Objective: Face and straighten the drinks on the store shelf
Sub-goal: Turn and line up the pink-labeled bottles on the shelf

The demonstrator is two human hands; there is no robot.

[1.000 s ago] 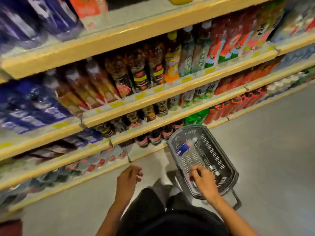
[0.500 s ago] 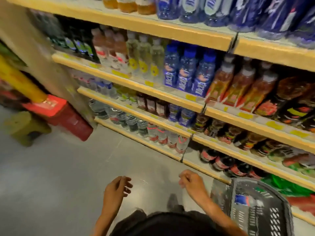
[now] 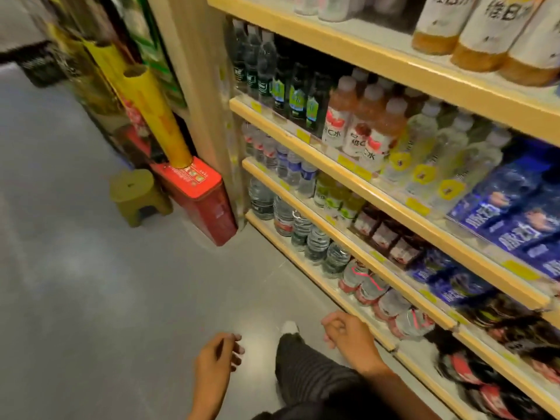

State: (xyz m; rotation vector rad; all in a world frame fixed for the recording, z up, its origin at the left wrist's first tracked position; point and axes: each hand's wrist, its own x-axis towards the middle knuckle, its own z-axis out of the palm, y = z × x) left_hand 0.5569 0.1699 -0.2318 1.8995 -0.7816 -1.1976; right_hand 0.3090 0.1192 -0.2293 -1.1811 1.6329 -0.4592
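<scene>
Shifting left since a moment ago, the person is now facing drinks point(image 3: 363, 131) standing in rows on the shelf point(image 3: 391, 189) at the right. Left hand point(image 3: 216, 356) and right hand point(image 3: 348, 334) are hanging loosely curled, holding nothing, low over the floor point(image 3: 91, 283); a stool point(image 3: 136, 195) is sitting farther left.

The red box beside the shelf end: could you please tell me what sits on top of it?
A tilted yellow tube rests its lower end on the red box. The patch of lid beneath that end is covered.
</scene>
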